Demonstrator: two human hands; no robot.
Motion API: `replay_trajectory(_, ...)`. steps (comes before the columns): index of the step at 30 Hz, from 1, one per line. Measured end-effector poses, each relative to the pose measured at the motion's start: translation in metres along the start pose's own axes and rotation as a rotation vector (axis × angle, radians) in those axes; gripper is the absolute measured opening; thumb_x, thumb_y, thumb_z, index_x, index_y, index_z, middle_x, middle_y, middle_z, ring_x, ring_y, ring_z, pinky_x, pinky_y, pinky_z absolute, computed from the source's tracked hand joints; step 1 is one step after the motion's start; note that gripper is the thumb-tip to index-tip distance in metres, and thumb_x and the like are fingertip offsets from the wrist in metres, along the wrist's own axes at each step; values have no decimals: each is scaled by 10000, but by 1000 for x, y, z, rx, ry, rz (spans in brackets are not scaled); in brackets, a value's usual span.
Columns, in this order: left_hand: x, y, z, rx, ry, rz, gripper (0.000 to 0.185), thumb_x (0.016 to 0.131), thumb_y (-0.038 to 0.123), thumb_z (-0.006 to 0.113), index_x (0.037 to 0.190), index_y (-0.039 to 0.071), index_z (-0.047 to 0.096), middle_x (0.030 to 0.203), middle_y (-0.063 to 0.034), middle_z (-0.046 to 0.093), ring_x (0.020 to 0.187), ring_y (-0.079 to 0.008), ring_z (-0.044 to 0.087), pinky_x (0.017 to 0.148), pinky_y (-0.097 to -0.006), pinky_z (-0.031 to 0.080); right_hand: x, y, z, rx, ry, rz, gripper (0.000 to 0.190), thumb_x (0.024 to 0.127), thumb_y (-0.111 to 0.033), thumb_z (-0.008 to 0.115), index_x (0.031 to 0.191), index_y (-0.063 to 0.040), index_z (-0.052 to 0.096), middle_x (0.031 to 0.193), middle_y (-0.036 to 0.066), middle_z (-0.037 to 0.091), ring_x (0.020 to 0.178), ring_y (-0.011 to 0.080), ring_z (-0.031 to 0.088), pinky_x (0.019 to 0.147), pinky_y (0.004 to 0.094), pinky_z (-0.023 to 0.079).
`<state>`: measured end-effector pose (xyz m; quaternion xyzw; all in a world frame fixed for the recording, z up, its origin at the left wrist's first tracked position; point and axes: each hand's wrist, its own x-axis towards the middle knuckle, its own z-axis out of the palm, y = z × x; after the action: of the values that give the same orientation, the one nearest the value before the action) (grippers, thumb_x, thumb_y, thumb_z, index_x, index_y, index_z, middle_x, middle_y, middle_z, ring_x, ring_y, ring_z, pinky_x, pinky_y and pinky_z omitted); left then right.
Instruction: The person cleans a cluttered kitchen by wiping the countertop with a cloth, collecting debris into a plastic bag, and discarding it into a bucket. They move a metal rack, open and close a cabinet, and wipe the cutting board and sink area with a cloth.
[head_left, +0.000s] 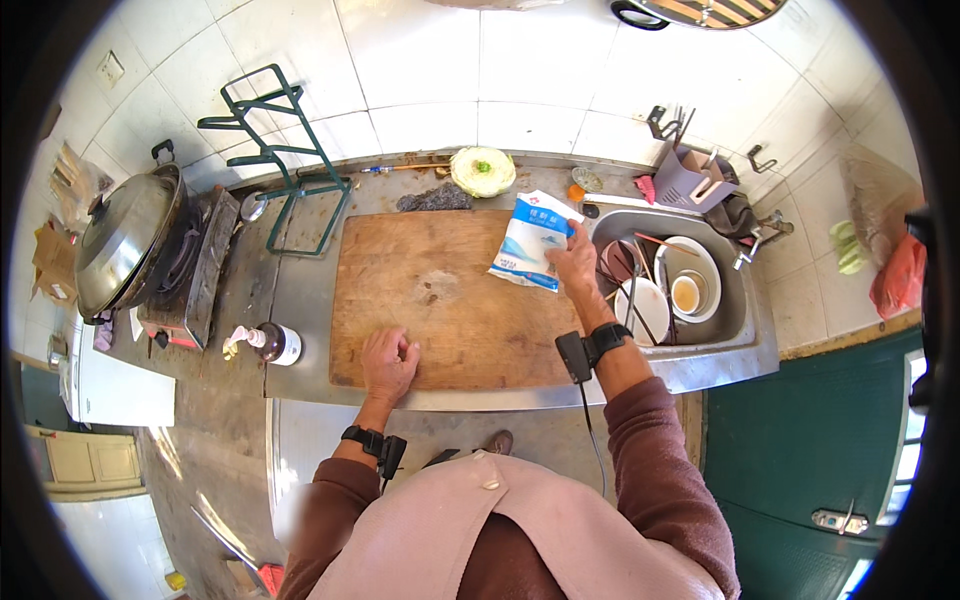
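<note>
My right hand (576, 262) grips the right edge of a blue-and-white plastic packet (529, 240) that bears writing. The packet is over the upper right corner of a wooden cutting board (450, 330); whether it touches the wood is hard to tell. Near the board's front edge rests my left hand (388, 364), fingers curled in, with nothing seen in it. Behind the board sits a cut cabbage head (482, 172), beside a dark grey scouring pad (435, 199).
To the right, a metal sink (739, 300) holds bowls (643, 309) and chopsticks. A green metal rack (289, 165), a pump bottle (279, 343) and a lidded wok (131, 232) on a stove stand left. A grey utensil holder (690, 180) is behind the sink.
</note>
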<state>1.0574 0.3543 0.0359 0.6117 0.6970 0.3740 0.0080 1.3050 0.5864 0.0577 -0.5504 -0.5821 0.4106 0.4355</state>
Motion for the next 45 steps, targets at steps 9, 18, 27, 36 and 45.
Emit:
replay_trajectory(9,-4,-6,1,-45,-66,8,295,675,134,684,935,77,556,685,-46,524,707,-252,516,674,-375,407,-133,-26,-5,186,-76,-153,381,748,83,548,1103,-47,508,754,-10,537,694,47,496,609,203,420)
replay_trajectory(18,-9,28,-17,-1403,-265,-412,386,822,190,638,1164,50,526,1095,-50,581,1002,-163,538,913,-336,407,-216,-55,32,220,-350,-216,332,772,85,541,1070,-60,543,831,-4,534,782,66,488,702,213,426)
replay_trajectory(27,-53,3,-71,-1260,-199,-318,145,807,10,603,945,49,621,894,-6,631,789,-74,548,738,-235,448,-252,-74,40,298,-414,-96,616,719,19,650,1286,-63,424,987,65,588,885,127,551,793,296,467)
replay_trajectory(36,-112,-19,-95,-1129,-633,-383,155,831,59,592,980,16,605,896,-5,620,792,-72,528,710,-207,437,-303,-48,40,249,-603,173,144,739,43,619,877,5,598,749,9,609,688,64,539,614,227,443)
replay_trajectory(45,-164,-73,-30,-1356,-659,-968,316,881,151,536,1182,57,531,1105,-101,605,980,-176,590,827,-282,470,-390,22,-67,-368,-142,349,104,703,-27,604,802,-4,628,650,37,602,589,88,549,526,235,435)
